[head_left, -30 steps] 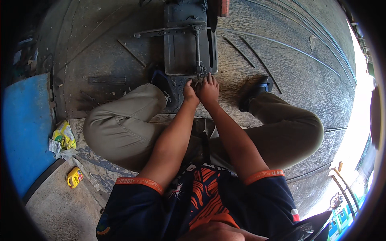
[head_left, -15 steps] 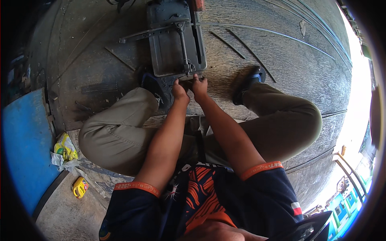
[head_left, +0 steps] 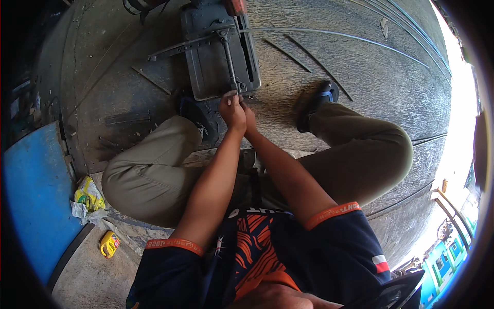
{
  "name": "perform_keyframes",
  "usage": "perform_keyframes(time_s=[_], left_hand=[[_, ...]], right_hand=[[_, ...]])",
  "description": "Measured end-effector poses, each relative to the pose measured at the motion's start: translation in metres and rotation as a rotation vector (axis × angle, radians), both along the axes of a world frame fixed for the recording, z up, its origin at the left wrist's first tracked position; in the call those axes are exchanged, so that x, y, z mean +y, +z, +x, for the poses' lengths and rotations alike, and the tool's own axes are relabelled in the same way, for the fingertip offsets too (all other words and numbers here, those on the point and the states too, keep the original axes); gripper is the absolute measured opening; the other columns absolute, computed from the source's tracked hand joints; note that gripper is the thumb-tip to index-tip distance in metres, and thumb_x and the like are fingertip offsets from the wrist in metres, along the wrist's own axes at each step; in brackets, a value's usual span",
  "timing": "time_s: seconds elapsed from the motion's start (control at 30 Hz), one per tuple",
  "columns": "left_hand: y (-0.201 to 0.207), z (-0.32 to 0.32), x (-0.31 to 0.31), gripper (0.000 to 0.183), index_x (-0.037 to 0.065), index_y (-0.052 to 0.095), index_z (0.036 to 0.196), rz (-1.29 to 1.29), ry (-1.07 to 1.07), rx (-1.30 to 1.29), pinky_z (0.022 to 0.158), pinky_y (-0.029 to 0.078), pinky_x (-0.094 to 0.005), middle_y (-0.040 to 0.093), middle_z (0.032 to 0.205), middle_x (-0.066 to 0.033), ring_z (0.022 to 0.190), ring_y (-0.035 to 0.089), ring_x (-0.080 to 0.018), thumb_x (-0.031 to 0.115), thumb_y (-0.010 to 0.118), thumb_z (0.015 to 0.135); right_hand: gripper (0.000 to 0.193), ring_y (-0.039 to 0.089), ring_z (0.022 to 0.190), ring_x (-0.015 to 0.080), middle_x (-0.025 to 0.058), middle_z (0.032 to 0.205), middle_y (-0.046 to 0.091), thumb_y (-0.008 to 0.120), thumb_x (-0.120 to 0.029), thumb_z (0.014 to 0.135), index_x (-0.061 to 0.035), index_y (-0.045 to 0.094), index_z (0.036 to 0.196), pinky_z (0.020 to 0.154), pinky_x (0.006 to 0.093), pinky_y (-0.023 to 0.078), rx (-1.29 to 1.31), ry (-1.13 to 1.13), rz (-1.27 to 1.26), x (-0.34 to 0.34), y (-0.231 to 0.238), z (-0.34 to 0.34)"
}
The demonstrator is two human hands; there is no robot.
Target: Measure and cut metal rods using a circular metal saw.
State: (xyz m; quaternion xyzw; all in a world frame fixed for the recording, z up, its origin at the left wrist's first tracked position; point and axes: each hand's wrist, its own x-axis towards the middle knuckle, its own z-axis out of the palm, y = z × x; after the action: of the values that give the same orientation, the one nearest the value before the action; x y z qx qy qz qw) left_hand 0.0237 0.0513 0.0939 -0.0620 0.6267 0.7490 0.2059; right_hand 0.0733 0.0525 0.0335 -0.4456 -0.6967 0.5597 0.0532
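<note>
Both my hands are together at the near end of a cut-off saw's dark metal base [head_left: 202,69]. A clamp screw rod [head_left: 228,56] runs down over the base toward me. My left hand [head_left: 232,112] is closed with its fingers at the rod's near end, on what looks like the clamp's handle. Just to the right and partly behind it, my right hand [head_left: 249,117] is closed too; what its fingers hold is hidden. A long thin metal bar [head_left: 329,33] reaches out to the right from the clamp.
Two short dark rods [head_left: 319,67] lie right of the saw, another [head_left: 151,81] left of it. Several long bars [head_left: 406,23] lie at the far right. A blue panel [head_left: 38,190], a yellow packet [head_left: 88,194] and a yellow bottle [head_left: 109,244] are at my left.
My hands were slightly apart at the clamp's end; now they are pressed together, the left one turned inward and partly over the right. The view has shifted slightly.
</note>
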Motion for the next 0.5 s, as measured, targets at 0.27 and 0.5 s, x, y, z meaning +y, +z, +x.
perform_keyframes(time_s=[0.27,0.5], left_hand=[[-0.042,-0.026,-0.031,0.036,-0.002,0.055,0.108,-0.031,0.178,-0.728,0.084,0.046,-0.0388,0.060,0.105,-0.0167,0.090,0.060,-0.0296,0.025,0.045,0.087],[-0.060,-0.019,-0.052,0.034,0.000,0.054,0.112,0.481,0.055,-0.886,0.094,0.040,-0.0385,0.062,0.106,-0.0136,0.100,0.058,-0.0280,0.026,0.042,0.093]], right_hand=[[0.032,0.062,0.084,0.0359,0.0229,0.091,0.063,0.059,-0.029,0.087,0.0032,0.056,0.093,0.072,0.0401,0.046,0.107,-0.558,-0.220,0.015,0.020,-0.021],[0.041,0.060,0.084,0.0239,0.0174,0.095,0.062,0.059,-0.030,0.088,0.0076,0.052,0.105,0.076,0.0338,0.045,-0.098,-0.517,-0.222,0.013,0.015,-0.029]])
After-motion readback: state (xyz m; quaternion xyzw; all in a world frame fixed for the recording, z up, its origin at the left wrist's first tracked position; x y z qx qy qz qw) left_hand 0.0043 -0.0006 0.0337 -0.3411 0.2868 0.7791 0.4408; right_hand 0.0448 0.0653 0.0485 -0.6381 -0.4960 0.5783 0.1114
